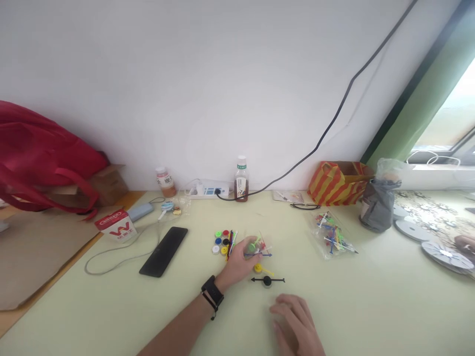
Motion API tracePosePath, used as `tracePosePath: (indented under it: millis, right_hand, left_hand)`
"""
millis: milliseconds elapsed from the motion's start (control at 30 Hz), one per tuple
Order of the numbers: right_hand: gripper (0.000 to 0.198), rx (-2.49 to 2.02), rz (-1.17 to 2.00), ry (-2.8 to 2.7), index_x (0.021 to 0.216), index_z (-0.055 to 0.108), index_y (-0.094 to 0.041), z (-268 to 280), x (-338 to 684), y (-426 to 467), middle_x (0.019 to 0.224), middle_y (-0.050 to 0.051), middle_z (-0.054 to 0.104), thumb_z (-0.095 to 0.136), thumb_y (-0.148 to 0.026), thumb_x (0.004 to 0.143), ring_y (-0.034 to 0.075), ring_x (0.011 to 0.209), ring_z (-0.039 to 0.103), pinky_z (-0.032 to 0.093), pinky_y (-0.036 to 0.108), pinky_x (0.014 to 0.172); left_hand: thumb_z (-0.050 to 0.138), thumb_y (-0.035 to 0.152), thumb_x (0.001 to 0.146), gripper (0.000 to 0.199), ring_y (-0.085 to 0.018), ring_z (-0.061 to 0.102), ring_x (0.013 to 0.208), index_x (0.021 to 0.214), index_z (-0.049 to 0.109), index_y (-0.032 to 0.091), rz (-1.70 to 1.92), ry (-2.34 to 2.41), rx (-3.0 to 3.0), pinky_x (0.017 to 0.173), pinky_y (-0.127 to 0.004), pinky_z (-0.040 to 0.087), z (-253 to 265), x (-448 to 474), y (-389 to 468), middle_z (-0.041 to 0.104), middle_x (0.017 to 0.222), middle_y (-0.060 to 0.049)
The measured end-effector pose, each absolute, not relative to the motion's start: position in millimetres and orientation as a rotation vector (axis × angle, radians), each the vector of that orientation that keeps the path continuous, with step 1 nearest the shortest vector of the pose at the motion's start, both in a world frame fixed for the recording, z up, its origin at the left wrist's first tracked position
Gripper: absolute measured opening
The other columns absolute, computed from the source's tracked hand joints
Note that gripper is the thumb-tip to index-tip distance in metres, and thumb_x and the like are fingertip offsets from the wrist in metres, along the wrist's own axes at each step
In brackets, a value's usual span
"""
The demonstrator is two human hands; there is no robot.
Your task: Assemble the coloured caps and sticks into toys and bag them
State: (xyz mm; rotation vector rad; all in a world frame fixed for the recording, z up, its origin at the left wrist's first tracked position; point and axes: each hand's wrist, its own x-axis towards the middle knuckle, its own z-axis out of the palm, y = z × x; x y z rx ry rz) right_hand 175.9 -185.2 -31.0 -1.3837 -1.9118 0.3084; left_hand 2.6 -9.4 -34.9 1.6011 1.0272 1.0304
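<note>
Head view: we saw the left hand (240, 260) at the centre of the frame, fingers curved over a green piece (253, 246) and a blue arrow (267, 255); we could not tell whether it pinched either. A yellow spinner (258, 268) lay just below its fingers, with a black arrow spinner (267, 281) just under that. The right hand (298, 324), lower centre-right, was loosely bent, thumb apart from fingers, holding nothing. We noted coloured discs (218, 241) just left of centre and a clear bag of coloured pieces (331, 235) at centre-right.
</note>
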Motion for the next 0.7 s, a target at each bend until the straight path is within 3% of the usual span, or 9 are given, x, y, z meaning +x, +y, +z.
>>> tracePosePath:
  millis: [100, 200, 367, 567, 700]
  right_hand:
    - [0.032, -1.372, 0.057, -1.872, 0.124, 0.071, -0.029, -52, 183, -172, 0.148, 0.013, 0.056, 0.056, -0.022, 0.096, 0.035, 0.131, 0.059, 0.061, 0.048, 0.095]
    - [0.042, -1.381, -0.008, -1.985, 0.136, 0.066, -0.031, -60, 192, -166, 0.162, 0.009, 0.043, 0.059, -0.025, 0.095, 0.039, 0.143, 0.047, 0.059, 0.050, 0.100]
    - [0.055, -1.269, -0.076, -2.125, 0.148, 0.055, -0.025, -66, 202, -153, 0.153, 0.008, 0.055, 0.059, -0.023, 0.094, 0.034, 0.140, 0.053, 0.060, 0.043, 0.101]
    - [0.044, -1.214, -0.029, -2.113, 0.138, 0.064, -0.026, -64, 203, -139, 0.149, 0.008, 0.059, 0.058, -0.023, 0.094, 0.032, 0.136, 0.058, 0.060, 0.041, 0.100]
    - [0.041, -1.154, 0.058, -2.073, 0.137, 0.064, -0.024, -53, 202, -135, 0.135, 0.010, 0.070, 0.052, -0.020, 0.099, 0.026, 0.123, 0.068, 0.060, 0.037, 0.100]
  left_hand:
    - [0.086, 0.031, 0.073, 0.053, -0.028, 0.069, 0.109, 0.121, 0.070, 0.019, 1.026, 1.036, 1.614, 0.100, -0.044, 0.054, -31, 2, -10, 0.074, 0.116, -0.011]
    - [0.088, 0.039, 0.071, 0.048, -0.025, 0.070, 0.096, 0.112, 0.073, 0.018, 1.002, 1.018, 1.638, 0.090, -0.037, 0.057, -20, 2, -12, 0.076, 0.104, -0.009]
    - [0.086, 0.041, 0.075, 0.034, -0.020, 0.068, 0.081, 0.093, 0.073, 0.015, 0.936, 0.938, 1.621, 0.075, -0.029, 0.054, -6, 4, -15, 0.074, 0.087, -0.005]
    - [0.089, 0.042, 0.071, 0.036, -0.018, 0.067, 0.076, 0.083, 0.069, 0.015, 0.937, 0.944, 1.547, 0.068, -0.027, 0.053, -12, 5, -15, 0.074, 0.083, -0.005]
    - [0.087, 0.041, 0.073, 0.033, -0.019, 0.068, 0.080, 0.086, 0.068, 0.016, 0.941, 0.975, 1.596, 0.072, -0.028, 0.055, -11, 4, -16, 0.074, 0.085, -0.005]
